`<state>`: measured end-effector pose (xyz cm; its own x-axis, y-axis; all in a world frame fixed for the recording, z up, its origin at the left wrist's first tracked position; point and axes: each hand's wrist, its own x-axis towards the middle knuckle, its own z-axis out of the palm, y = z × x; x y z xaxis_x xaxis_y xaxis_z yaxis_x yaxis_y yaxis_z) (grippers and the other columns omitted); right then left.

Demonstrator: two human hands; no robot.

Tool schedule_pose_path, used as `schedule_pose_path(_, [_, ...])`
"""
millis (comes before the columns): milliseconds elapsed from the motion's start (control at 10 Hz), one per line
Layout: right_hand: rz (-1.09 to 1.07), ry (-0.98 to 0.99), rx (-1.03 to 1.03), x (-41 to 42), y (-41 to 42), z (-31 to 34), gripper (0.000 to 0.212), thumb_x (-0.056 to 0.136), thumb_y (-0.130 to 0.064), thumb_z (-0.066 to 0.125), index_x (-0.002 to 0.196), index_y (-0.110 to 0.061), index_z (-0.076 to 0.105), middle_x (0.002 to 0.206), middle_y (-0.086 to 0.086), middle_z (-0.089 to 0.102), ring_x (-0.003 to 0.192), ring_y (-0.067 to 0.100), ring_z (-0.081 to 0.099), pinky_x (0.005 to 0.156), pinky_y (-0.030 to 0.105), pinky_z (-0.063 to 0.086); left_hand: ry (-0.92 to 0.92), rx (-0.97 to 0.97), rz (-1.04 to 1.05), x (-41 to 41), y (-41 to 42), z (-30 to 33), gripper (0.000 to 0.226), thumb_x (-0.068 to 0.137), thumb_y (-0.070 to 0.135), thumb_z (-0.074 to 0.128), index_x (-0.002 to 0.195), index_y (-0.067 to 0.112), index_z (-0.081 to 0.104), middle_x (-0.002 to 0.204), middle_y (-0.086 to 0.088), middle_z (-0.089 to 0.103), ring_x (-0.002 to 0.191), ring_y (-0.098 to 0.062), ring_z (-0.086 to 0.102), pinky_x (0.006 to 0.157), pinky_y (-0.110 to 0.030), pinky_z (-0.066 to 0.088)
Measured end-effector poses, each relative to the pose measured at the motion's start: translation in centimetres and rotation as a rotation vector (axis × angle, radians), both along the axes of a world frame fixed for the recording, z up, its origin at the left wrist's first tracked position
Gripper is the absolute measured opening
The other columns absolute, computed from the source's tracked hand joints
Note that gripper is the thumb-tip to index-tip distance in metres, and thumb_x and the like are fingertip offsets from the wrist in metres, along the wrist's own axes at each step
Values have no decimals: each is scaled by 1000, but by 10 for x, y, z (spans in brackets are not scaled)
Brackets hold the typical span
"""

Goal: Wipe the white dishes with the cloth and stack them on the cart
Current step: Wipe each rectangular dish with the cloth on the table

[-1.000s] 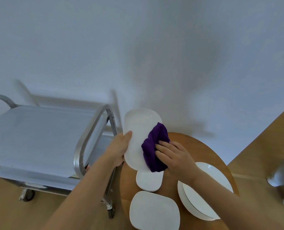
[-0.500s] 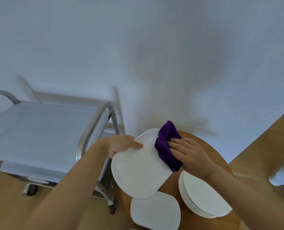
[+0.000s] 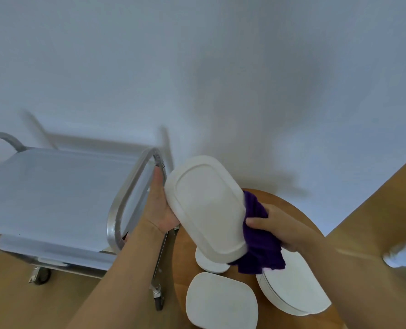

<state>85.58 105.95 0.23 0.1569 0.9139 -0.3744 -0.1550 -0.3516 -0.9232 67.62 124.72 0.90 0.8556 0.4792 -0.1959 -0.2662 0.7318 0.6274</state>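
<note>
My left hand [image 3: 160, 207] holds an oblong white dish [image 3: 206, 207] by its left edge, tilted up so its underside faces me. My right hand [image 3: 277, 227] grips a purple cloth [image 3: 260, 245] against the dish's right edge and far side. Below them on the round wooden table [image 3: 185, 252] lie a small white dish [image 3: 207, 263], a rounded square plate [image 3: 221, 302] and a stack of round white plates [image 3: 292, 288]. The metal cart [image 3: 55, 198] stands to the left, its top shelf bare.
The cart's curved handle [image 3: 126, 203] rises just left of my left hand, and its castor wheels [image 3: 158, 302] rest on the wooden floor. A white wall fills the background. Something white [image 3: 403, 255] lies on the floor at the far right.
The dish has been turned over, so its underside now faces me. My left hand shifted to its left edge, and the cloth moved to the right side and behind it.
</note>
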Motion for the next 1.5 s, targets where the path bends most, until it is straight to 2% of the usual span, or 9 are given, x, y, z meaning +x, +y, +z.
schedule_pose_path(100, [-150,100,-34,-4,2,-12,45,75,-39,68,109,-11,60,100,12,70,87,26,69,69,31,55,127,18,31,-2,-8,1,43,65,21,80,103,4,71,97,-16,74,86,-31,72,67,-44,60])
schedule_pose_path(400, [-730,235,234,-48,13,-48,40,82,-41,62,118,-25,58,107,6,69,95,28,67,75,42,55,22,-51,172,14,-21,-2,17,74,15,64,72,10,80,89,-13,75,81,-27,73,70,-46,60])
schedule_pose_path(600, [-856,-356,11,-83,27,-51,47,97,-21,46,141,-19,29,142,8,38,124,26,43,105,44,37,98,45,240,31,-37,5,35,70,18,69,102,5,69,94,-13,75,84,-26,73,66,-40,59])
schedule_pose_path(700, [-653,-771,-81,-103,36,-45,53,100,-29,33,149,-14,15,155,7,18,140,25,21,114,42,20,252,161,211,39,-55,-1,59,68,24,72,122,3,58,109,-16,70,100,-31,68,82,-44,56])
schedule_pose_path(900, [-388,-1054,76,-99,46,-15,66,87,-48,15,149,-25,17,157,-2,10,144,16,3,116,44,4,361,205,28,30,-75,-23,42,96,49,41,123,22,60,113,-5,71,105,-21,68,94,-39,53])
schedule_pose_path(1100, [-468,-1006,146,-80,70,2,57,92,-42,31,146,-23,30,155,2,19,143,21,12,115,48,13,371,288,14,27,-74,-6,51,96,54,33,127,21,57,117,-8,69,112,-24,64,98,-44,50])
schedule_pose_path(1200, [-588,-887,53,-60,77,6,38,97,-36,32,132,-28,43,136,1,45,122,22,42,101,46,35,398,391,77,23,-78,-3,65,84,61,40,129,16,55,118,-18,65,112,-35,61,98,-54,48])
schedule_pose_path(1300, [-562,-828,90,-48,70,4,37,94,-50,26,109,-25,50,100,-3,58,87,14,54,75,31,42,307,322,90,17,-76,2,67,80,59,44,130,16,55,119,-17,66,112,-35,61,99,-56,46])
schedule_pose_path(1500, [-308,-535,-24,-32,39,-8,37,86,-59,49,85,-23,57,79,-3,66,73,15,63,70,29,50,209,108,55,-1,-27,6,57,90,49,39,121,8,61,121,-18,66,110,-31,64,90,-43,53])
